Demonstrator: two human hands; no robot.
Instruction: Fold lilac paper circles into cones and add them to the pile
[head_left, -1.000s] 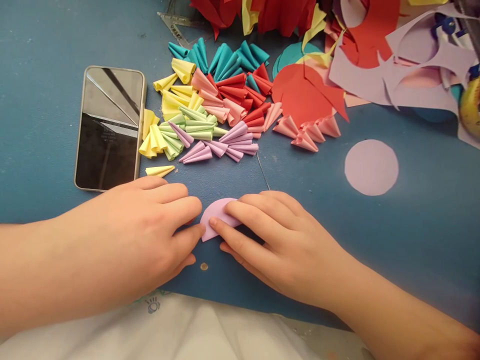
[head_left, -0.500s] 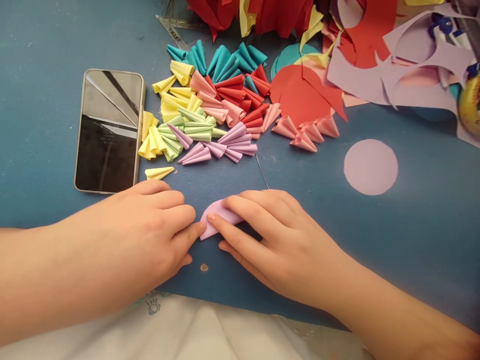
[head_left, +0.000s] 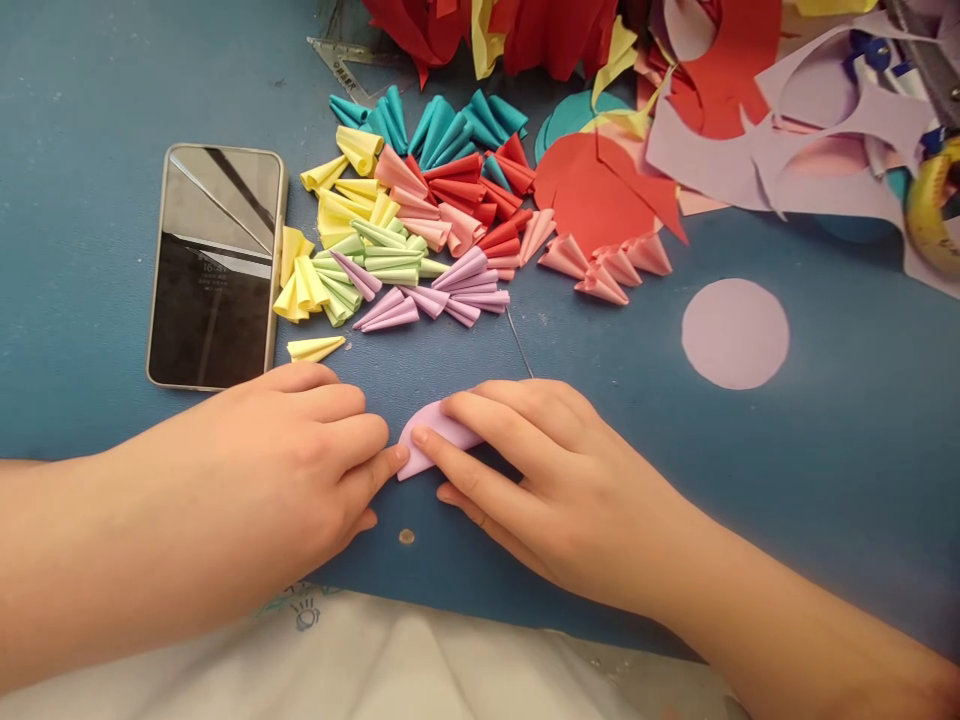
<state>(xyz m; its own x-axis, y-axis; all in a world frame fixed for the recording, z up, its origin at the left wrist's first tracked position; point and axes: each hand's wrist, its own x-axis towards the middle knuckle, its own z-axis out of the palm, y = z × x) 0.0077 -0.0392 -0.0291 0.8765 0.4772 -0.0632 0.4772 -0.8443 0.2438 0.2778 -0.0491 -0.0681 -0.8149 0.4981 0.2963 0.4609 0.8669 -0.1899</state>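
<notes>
A lilac paper circle folded over into a half-round piece lies on the table between my hands. My right hand presses on it from the right, with two fingertips on top and its thumb on the table side below. My left hand is curled, and one fingertip pins the paper's left corner; its other fingers are bunched and partly hidden. Beyond my hands lie several small rolled paper cones, among them purple, green and yellow ones.
A phone lies at the left. A flat lilac circle sits at the right. Red paper circles, pink cones, cut scraps, a clear set square and a tape roll are farther back.
Both hands and the folded paper hold nearly the same pose. The whole view has shifted slightly, and the phone's screen shows its clock more brightly.
</notes>
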